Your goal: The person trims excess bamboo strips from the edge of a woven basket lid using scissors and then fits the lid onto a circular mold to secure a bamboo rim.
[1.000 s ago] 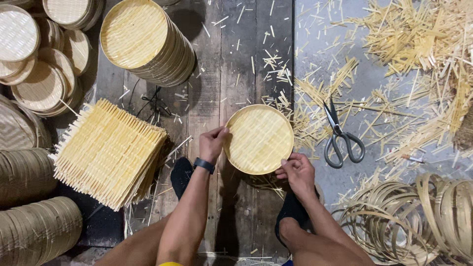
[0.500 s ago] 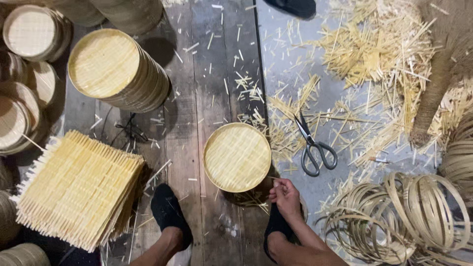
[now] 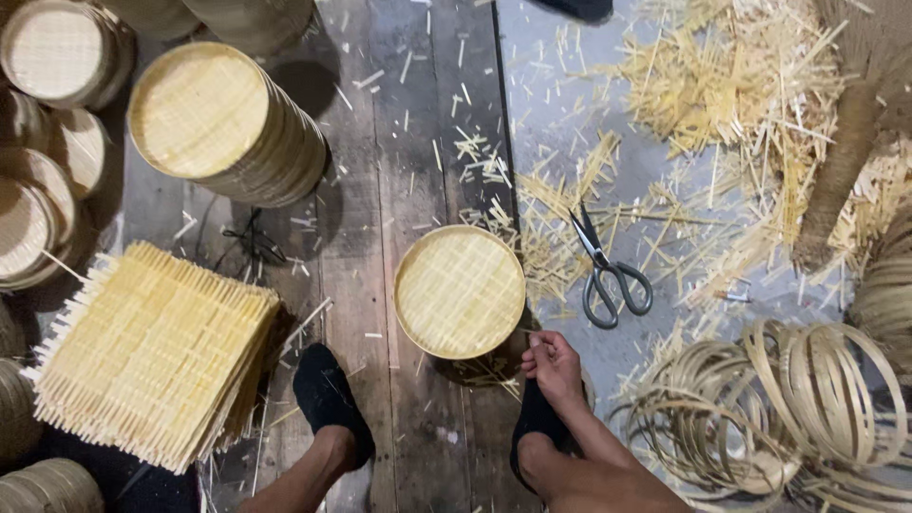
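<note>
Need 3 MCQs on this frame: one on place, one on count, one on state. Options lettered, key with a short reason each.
1. Where do the scissors lie relative to the round woven tray?
A. To its right, on the grey floor
B. On top of it
C. To its left, on the square mats

2. How many of the person's hands are in view?
A. None
B. One
C. Two

3. What is the state of the right hand?
A. Flat on the scissors
B. Gripping a bamboo hoop
C. Curled beside the tray's lower right edge

Key: 1 A, the scissors lie among scraps right of the tray. 2 B, only the right hand shows. 3 C, its fingers are curled by the tray's rim, apart from the scissors and the bamboo hoops.
</note>
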